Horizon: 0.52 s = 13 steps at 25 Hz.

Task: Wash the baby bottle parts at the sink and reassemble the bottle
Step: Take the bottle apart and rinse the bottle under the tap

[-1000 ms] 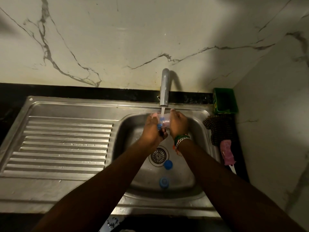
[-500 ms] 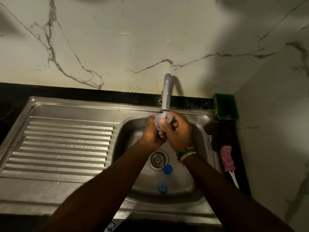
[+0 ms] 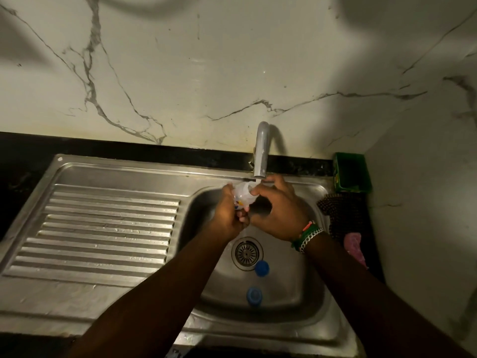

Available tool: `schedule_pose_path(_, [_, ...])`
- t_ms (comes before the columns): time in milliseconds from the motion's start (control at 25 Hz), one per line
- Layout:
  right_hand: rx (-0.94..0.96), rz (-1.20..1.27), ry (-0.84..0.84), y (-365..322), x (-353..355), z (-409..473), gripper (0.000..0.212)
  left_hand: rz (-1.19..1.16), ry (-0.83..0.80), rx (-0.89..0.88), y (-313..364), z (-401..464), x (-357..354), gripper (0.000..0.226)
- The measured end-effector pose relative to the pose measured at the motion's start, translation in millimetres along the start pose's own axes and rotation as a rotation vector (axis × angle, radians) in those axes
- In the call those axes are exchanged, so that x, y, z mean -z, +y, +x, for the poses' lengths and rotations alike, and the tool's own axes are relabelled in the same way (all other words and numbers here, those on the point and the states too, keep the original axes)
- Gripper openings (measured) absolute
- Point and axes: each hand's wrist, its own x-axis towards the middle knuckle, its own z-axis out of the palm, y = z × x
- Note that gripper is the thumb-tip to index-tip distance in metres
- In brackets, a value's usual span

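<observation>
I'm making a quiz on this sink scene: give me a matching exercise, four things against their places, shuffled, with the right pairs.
Things:
1. clear bottle
2. blue cap
3. green box
4. pink brush

Places:
A. far right corner of the counter, against the wall
B. gripped in the left hand, under the tap
C. on the counter right of the sink, beside the right forearm
D. on the basin floor, right by the drain

Pairs: 1-B, 2-D, 3-A, 4-C
</observation>
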Motion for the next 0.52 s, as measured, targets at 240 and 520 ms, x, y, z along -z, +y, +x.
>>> schedule_pose_path(240, [-0.011,-0.079,-0.069,-3,2,5,0.063,-0.003,0.078,-0.037,10,-6,-5,0.066])
schedule_pose_path(520, [-0.506,1.133,0.119,7,-39,9,0.027,0.338,0.244,-0.506,8,-25,-17,0.022])
